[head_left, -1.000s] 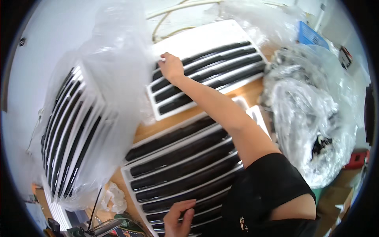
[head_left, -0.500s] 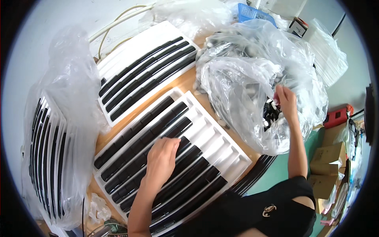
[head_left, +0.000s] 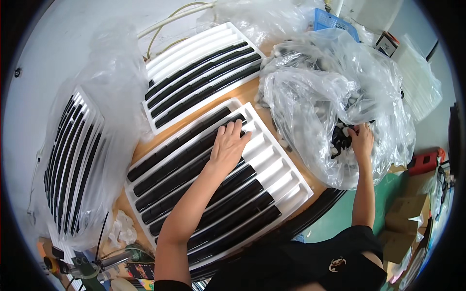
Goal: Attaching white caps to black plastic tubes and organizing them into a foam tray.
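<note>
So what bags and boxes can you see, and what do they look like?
Clear plastic bag: crumpled, at the right, black parts inside; right hand reaches in.
Clear plastic bag: at the left, wrapped over a white slotted tray.
Blue basket: top edge, plastic lattice.
Cardboard boxes: brown, lower right.

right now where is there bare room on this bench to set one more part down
Little. A bare wooden strip runs between the far tray and the near tray, whose empty white slots lie by the left hand. The bagged tray crowds the left side. The big plastic bag, where the right hand reaches, fills the right.
</note>
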Demonstrator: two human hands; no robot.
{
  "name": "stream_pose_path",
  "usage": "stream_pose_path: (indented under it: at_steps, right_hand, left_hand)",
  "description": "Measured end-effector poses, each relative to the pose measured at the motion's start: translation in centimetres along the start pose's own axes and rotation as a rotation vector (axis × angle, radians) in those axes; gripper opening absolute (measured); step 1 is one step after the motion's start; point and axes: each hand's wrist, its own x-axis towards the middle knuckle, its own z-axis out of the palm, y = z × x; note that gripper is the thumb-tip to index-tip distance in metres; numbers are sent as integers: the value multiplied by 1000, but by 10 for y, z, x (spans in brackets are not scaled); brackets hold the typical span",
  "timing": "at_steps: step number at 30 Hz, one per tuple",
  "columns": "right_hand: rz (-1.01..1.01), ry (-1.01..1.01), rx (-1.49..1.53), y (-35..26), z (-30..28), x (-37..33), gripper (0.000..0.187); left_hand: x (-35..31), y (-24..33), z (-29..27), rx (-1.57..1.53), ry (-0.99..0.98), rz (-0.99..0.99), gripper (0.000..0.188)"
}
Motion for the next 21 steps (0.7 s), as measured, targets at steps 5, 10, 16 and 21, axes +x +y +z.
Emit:
stream_pose_path:
  at_steps: [5,10,16,21]
  right_hand:
    - [110,201,483,3,-25,-24,15]
    - [268,96,1238,-42,-67,-63,7]
    - [347,-369,1719,-154,-60,-124,10]
    - [386,-524,1882,-213,-56,-158,14]
  left_hand:
    - [4,-1,-2,-22,-18,46,13]
    - [1,12,-21,-445,20,-261,20]
    - [-48,46,-55,-1606,297,-859,28]
    - [-74,90,-68,-1941,577,-1027,31]
